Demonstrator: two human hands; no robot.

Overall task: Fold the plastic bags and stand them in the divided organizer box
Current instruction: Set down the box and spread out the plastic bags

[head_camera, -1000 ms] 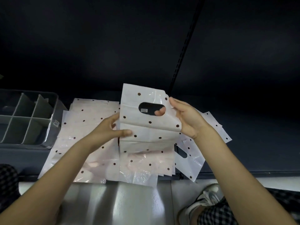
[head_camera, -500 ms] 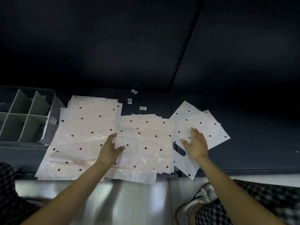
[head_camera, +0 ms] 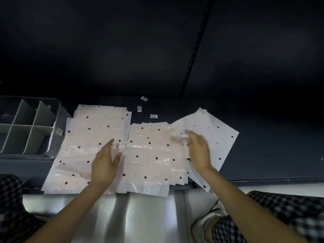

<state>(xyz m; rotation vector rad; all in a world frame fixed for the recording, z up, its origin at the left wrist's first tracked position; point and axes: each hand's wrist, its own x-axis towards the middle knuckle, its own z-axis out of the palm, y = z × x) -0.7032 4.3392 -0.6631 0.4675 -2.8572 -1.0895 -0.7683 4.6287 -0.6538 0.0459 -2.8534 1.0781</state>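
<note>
Pale pink dotted plastic bags lie flat in a large left stack (head_camera: 93, 137) and a middle stack (head_camera: 150, 155) on a dark shelf. White dotted bags (head_camera: 215, 137) are spread to the right. My left hand (head_camera: 106, 163) rests flat, fingers straight, over the seam between the left and middle stacks. My right hand (head_camera: 198, 149) is blurred, fingers extended, on the left edge of the white bags. The clear divided organizer box (head_camera: 52, 134) with grey-green dividers stands at the far left, and no bag shows in its visible compartments.
Three small white labels (head_camera: 153, 116) lie on the dark shelf (head_camera: 271, 146) behind the bags. A shiny metal ledge (head_camera: 140, 216) runs below the shelf edge. My checkered trouser legs and a white shoe (head_camera: 210, 218) sit at the bottom corners.
A second ago both hands held one white bag up by its handle hole. It came down onto the right pile; the right hand now sweeps over the white bags, the left stays flat on the stacks.
</note>
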